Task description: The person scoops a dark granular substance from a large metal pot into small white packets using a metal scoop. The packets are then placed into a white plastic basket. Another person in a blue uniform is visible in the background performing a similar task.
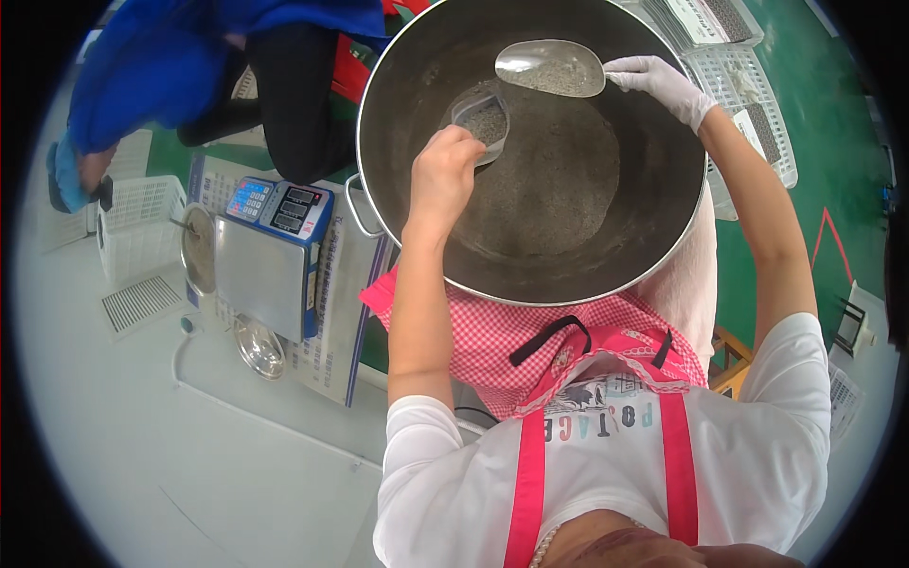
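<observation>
Holding a small clear scoop (483,118) in a closed grip, the left hand (443,175) sits over the near-left part of the big metal basin (398,218), with the scoop's mouth pointing away from the person toward the far rim. The scoop carries dark fine grains like those heaped in the basin's bottom (559,180). The right hand (663,83), gloved in white, pinches the handle end of a larger metal scoop (551,66) at the far-right rim; its long axis runs leftward from that grip, so its bowl lies just beyond the small scoop and slightly right of it, close but apart. To the basin's left, on the white table (114,398), stands a blue weighing scale (270,256).
</observation>
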A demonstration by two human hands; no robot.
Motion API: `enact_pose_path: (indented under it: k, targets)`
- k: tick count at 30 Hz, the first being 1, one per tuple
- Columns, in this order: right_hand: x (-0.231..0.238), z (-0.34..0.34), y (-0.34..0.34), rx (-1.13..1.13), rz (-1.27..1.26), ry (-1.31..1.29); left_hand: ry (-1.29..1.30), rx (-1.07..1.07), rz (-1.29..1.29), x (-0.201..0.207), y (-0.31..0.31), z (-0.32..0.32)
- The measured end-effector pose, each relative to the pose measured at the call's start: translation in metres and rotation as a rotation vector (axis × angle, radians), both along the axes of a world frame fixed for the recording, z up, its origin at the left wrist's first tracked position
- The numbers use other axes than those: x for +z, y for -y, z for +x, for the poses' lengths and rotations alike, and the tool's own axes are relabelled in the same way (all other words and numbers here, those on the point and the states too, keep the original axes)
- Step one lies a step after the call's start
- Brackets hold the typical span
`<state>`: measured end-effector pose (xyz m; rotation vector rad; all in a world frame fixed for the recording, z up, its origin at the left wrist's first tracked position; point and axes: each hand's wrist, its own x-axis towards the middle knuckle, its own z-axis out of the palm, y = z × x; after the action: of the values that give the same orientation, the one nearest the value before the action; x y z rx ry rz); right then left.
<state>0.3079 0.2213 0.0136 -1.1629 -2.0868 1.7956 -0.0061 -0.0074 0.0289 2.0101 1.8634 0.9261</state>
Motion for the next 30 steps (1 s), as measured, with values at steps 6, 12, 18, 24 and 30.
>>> enact_pose_path:
  k: [6, 12, 18, 24, 30]
  targets:
    - [-0.010, 0.015, 0.011, -0.118, 0.045, 0.028, -0.009, -0.005, 0.040, -0.011, -0.002, 0.004]
    - [0.013, 0.008, 0.011, -0.029, 0.227, 0.070, -0.074, -0.016, -0.049, -0.019, 0.002, -0.004]
    - [0.005, -0.005, 0.014, -0.016, 0.353, 0.217, 0.015, 0.046, -0.088, -0.002, 0.010, -0.005]
    - [-0.101, -0.006, 0.048, 0.177, 0.503, 0.578, 0.210, 0.273, -0.046, 0.101, 0.056, -0.023]
    - [-0.185, -0.013, 0.093, 0.662, 0.464, 0.880, 0.142, 0.702, 0.179, 0.218, 0.133, -0.088]
